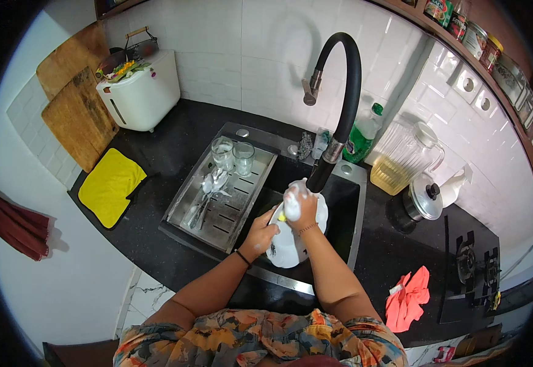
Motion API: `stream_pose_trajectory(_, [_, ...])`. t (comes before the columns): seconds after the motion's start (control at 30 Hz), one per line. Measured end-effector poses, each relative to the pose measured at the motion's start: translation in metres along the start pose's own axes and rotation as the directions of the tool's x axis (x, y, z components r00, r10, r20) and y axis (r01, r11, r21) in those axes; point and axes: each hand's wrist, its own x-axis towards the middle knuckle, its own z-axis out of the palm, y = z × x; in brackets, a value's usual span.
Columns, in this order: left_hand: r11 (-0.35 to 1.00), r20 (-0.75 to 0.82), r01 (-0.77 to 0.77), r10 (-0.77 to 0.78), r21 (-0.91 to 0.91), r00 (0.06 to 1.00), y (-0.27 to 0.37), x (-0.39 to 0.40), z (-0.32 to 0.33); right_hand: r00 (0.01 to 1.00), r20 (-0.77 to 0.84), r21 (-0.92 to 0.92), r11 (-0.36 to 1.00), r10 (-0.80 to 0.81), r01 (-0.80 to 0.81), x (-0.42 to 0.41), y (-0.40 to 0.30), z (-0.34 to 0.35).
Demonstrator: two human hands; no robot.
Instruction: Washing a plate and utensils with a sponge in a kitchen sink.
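Note:
My left hand point(261, 233) grips the left edge of a white plate point(289, 250) with a scalloped rim and small dark markings. The plate is tilted over the black sink basin point(344, 220). My right hand point(301, 206), covered in white foam, presses a soapy sponge to the plate's upper part. Only a bit of yellow sponge point(282, 216) shows under the suds. Just beyond my hands rises the black flexible faucet point(353, 69); no water is seen running from its spout.
Left of the basin, a metal drain tray point(230, 208) holds two glasses point(232, 156) and several spoons point(209, 186). Behind the sink stand a green dish soap bottle point(362, 135) and a pitcher point(404, 156). A lidded pot point(422, 199), pink cloth point(408, 300) and gas stove point(470, 270) lie right.

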Motion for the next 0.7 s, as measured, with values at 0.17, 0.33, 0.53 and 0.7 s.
stream_pose_trajectory(0.17, [0.999,-0.019,-0.034,0.033,-0.034,0.999,-0.005,0.003,0.002,0.889,-0.197,0.227,0.901,0.414,-0.37,-0.003,0.042,0.002])
stream_pose_trajectory(0.33, [0.999,-0.02,0.015,-0.014,0.043,1.0,0.009,0.0,0.001,0.83,-0.252,0.422,0.828,0.498,-0.369,0.009,-0.004,0.011])
stream_pose_trajectory(0.53, [0.995,-0.027,-0.065,0.067,0.079,0.997,0.0,0.001,0.006,0.939,-0.175,0.11,0.954,0.296,-0.28,0.001,0.024,-0.001])
stream_pose_trajectory(0.7, [0.994,-0.043,-0.085,0.088,0.073,0.995,0.011,-0.001,0.005,0.881,-0.173,0.208,0.89,0.441,-0.405,0.005,0.012,-0.004])
